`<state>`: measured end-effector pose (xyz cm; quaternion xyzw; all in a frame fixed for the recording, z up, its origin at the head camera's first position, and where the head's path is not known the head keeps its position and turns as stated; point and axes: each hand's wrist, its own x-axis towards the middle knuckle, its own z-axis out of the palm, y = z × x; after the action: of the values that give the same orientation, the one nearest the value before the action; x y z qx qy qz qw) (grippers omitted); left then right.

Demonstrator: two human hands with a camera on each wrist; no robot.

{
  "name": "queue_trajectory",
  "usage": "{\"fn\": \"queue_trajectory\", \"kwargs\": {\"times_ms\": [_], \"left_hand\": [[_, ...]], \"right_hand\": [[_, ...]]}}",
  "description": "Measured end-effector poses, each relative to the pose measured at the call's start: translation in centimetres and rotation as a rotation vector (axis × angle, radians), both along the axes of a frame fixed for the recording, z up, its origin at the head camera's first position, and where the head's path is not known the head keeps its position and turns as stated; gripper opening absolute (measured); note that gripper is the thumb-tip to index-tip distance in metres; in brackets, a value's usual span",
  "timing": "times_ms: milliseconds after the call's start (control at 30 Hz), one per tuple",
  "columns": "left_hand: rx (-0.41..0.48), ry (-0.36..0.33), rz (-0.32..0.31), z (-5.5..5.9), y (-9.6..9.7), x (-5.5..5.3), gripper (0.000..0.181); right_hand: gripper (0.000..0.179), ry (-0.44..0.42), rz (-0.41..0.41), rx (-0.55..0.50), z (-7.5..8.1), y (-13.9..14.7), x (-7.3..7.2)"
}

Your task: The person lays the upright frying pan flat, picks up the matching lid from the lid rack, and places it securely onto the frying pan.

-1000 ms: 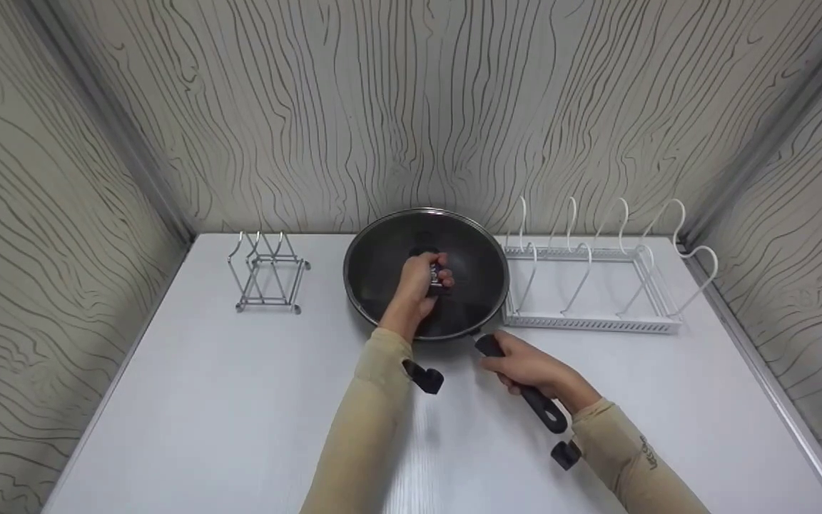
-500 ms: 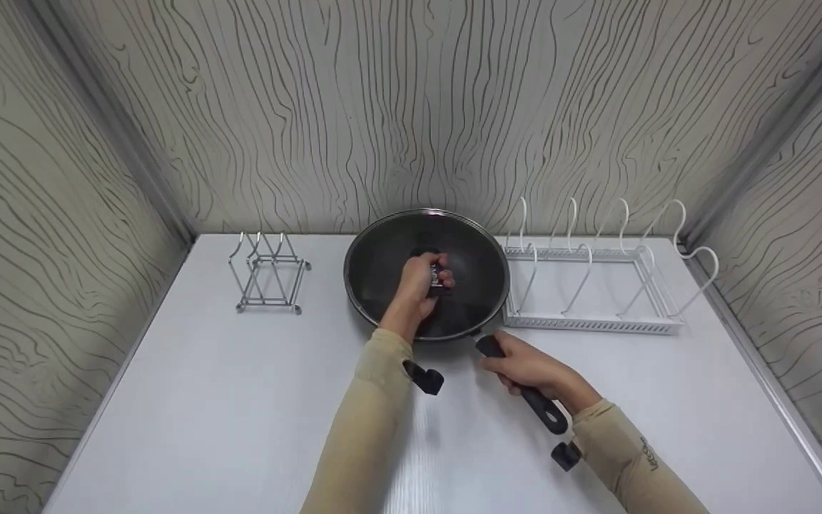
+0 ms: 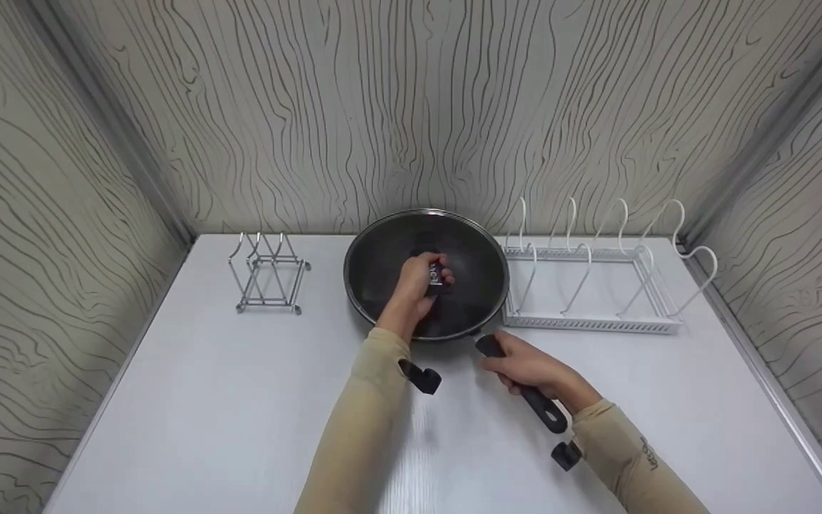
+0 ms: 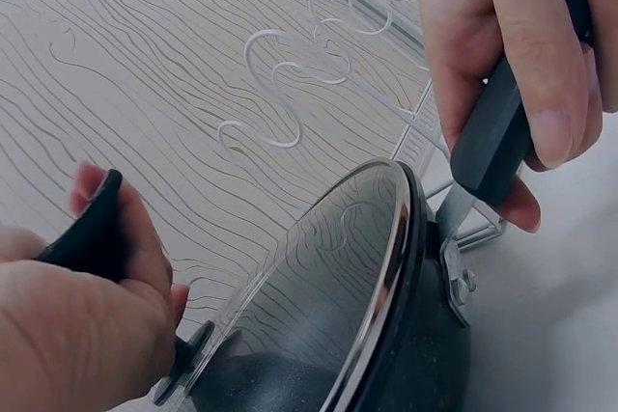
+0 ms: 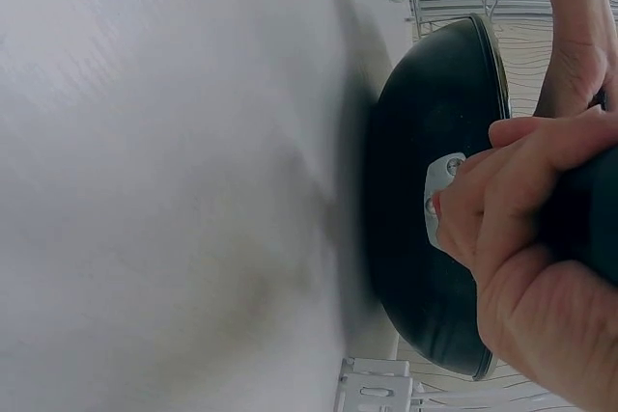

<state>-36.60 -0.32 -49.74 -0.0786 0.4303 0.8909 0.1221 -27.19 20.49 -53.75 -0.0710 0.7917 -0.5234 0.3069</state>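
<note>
A dark wok [image 5: 415, 132] stands at the back middle of the white table, covered by a glass lid [image 4: 319, 277] with a metal rim. My left hand [image 3: 422, 278] grips the lid's black knob [image 4: 97, 229], fingers wrapped round it above the glass. The lid sits on the wok's rim in the left wrist view. With my right hand [image 3: 532, 364] I hold the wok's long black handle [image 3: 543, 408], which points toward the front right. The inside of the wok shows only dimly through the glass.
Left of the wok stands a small silver wire rack [image 3: 268, 282]. Close by its right side is a longer white rack [image 3: 593, 325] with several curved upright hoops. A patterned wall [image 3: 411, 107] rises right behind the table [image 3: 240, 407].
Almost nothing differs. My left hand and forearm have shifted very slightly to the left, still on the knob. The right hand and the wok stay in place.
</note>
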Motion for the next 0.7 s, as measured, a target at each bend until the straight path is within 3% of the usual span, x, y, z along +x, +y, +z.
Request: {"fn": "queue_trajectory", "kwargs": {"times_ms": [200, 367, 500, 700], "left_hand": [[-0.015, 0.018, -0.052, 0.1, -0.4, 0.3, 0.024], [-0.129, 0.055, -0.096, 0.2, -1.3, 0.7, 0.042], [-0.326, 0.105, -0.121, 0.4, -3.1, 1.7, 0.045], [-0.746, 0.265, -0.128, 1.2, -7.3, 4.8, 0.049]], "right_hand": [[0.044, 0.009, -0.003, 0.005, 0.1, 0.2, 0.0], [0.048, 0.017, 0.001, -0.025, 0.2, 0.4, -0.1], [0.056, 0.058, 0.017, -0.035, 0.6, 0.7, -0.3], [0.059, 0.207, -0.018, 0.035, 1.8, 2.5, -0.2]]}}
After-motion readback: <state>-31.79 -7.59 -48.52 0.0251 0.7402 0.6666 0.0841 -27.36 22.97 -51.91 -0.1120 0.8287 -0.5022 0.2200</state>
